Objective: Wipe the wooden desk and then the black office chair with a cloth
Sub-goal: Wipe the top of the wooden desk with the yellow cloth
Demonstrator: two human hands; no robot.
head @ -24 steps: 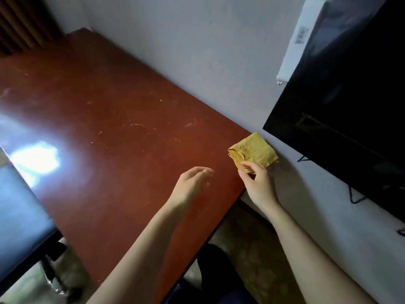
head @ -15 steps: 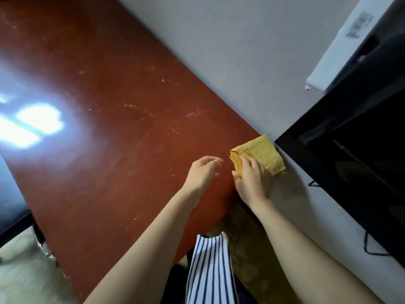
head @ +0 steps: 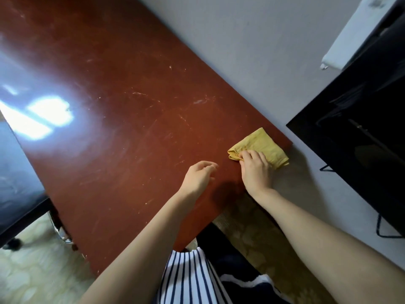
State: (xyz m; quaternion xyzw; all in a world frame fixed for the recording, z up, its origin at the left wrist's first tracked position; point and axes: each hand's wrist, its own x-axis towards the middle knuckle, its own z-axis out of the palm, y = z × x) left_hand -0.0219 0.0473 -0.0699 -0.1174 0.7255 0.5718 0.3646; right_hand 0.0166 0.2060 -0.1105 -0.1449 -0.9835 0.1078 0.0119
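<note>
Part of the black office chair (head: 17, 183) shows at the far left, its seat tucked against the long side of the bench (head: 114, 163) and not yet touched by any wiping. A bright patch of window glare lies on the red-brown wood beside it, and pale specks and scuffs run across the middle of the top. The left hand (head: 200, 176) hovers just above the wood near the short end, fingers loosely spread and holding nothing. Just to its right, the right hand (head: 255, 170) sits on the yellow cloth (head: 263, 143), fingers curled over its near edge with the thumb at the folded corner. The cloth lies folded at the bench's right-hand corner, close to the wall, and its outer corner appears to hang past the end edge. A dark screen (head: 361, 139) is mounted on the wall further right, with a cable (head: 382, 231) trailing below.

Wiping has probably only just begun. A pull that starts from this corner could drag the cloth off the edge. The glare may also hide dust, so strips near the chair could be missed.
</note>
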